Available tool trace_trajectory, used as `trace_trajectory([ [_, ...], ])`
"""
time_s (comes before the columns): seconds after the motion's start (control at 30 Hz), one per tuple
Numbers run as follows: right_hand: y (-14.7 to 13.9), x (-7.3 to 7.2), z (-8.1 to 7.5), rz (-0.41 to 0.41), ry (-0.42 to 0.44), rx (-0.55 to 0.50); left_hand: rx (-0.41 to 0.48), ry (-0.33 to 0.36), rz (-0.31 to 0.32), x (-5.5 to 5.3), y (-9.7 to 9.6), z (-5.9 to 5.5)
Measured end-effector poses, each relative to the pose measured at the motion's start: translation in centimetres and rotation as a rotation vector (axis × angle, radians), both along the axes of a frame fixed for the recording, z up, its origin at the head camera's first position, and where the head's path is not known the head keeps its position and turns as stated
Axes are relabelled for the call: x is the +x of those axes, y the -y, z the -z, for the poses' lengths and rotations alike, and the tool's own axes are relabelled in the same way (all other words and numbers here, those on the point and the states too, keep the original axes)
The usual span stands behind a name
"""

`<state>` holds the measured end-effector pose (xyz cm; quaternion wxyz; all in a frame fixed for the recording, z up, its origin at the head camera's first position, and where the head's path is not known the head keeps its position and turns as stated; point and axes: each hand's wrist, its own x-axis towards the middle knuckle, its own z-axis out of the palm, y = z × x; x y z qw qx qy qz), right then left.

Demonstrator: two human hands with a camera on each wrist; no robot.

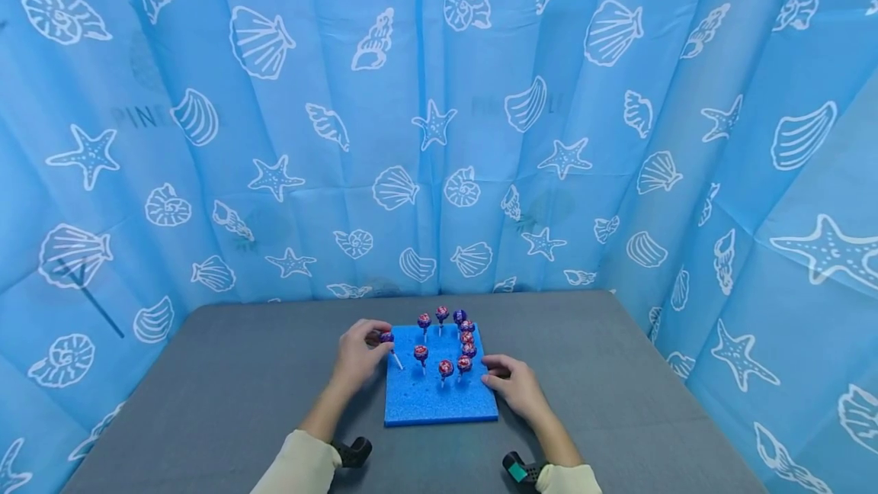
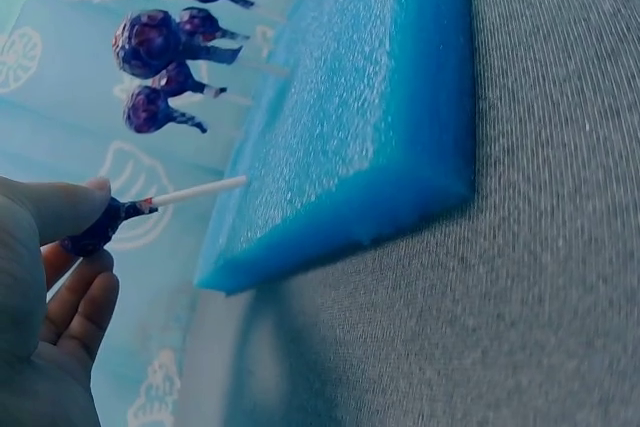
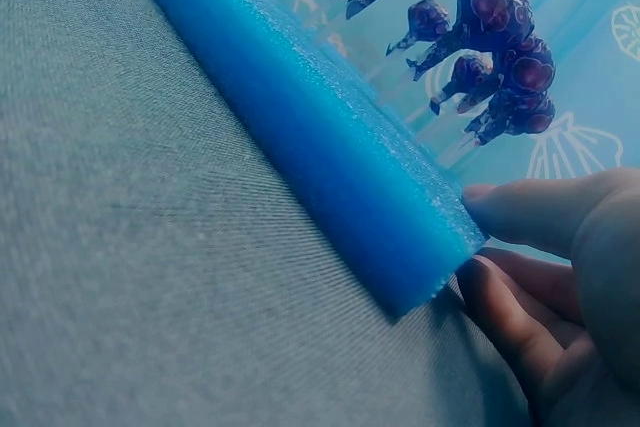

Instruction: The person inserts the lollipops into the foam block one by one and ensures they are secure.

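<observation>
My left hand [image 1: 358, 357] pinches a lollipop [image 2: 95, 232] by its purple wrapped head, between thumb and fingers. The white stick [image 2: 200, 191] slants toward the foam, its end right at the top face near the left edge. A blue foam board [image 1: 440, 406] lies flat on the table, bearing several upright lollipops [image 1: 421, 354] in purple and red wrappers. At the board's right edge, my right hand [image 1: 516, 386] grips the foam, with the thumb [image 3: 530, 209] at the upper edge and fingers [image 3: 505, 312] against the side.
A grey cloth-covered table [image 1: 261, 372] spreads around the board. Blue curtains [image 1: 425, 174] with white shell prints hang behind and at the sides. Several lollipops [image 1: 468, 338] stand close together in a line along the board's right side. Each wrist wears a black strap device [image 1: 353, 452].
</observation>
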<state>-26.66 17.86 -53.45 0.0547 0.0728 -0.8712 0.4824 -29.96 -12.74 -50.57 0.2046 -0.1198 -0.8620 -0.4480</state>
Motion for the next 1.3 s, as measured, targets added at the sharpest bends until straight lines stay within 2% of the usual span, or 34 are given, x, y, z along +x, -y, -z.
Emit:
trace_trajectory([
  [0.33, 0.0, 0.1, 0.2, -0.001, 0.002, -0.003, -0.099, -0.113, 0.045, 0.5, -1.2, -0.4],
  [0.73, -0.2, 0.1, 0.0, 0.001, 0.007, -0.013, -0.119, -0.119, 0.125, 1.1, -1.8, -0.9],
  [0.87, -0.2, 0.1, 0.1, 0.000, 0.008, -0.016, -0.131, -0.116, 0.143, 1.2, -1.8, -0.6],
  [1.03, -0.2, 0.1, 0.2, -0.003, 0.007, -0.013, -0.125, -0.122, 0.142, 1.2, -1.8, -0.1],
  [1.3, -0.2, 0.2, 0.0, -0.016, -0.005, -0.005, -0.114, -0.118, 0.147, 1.5, -1.7, -0.3],
])
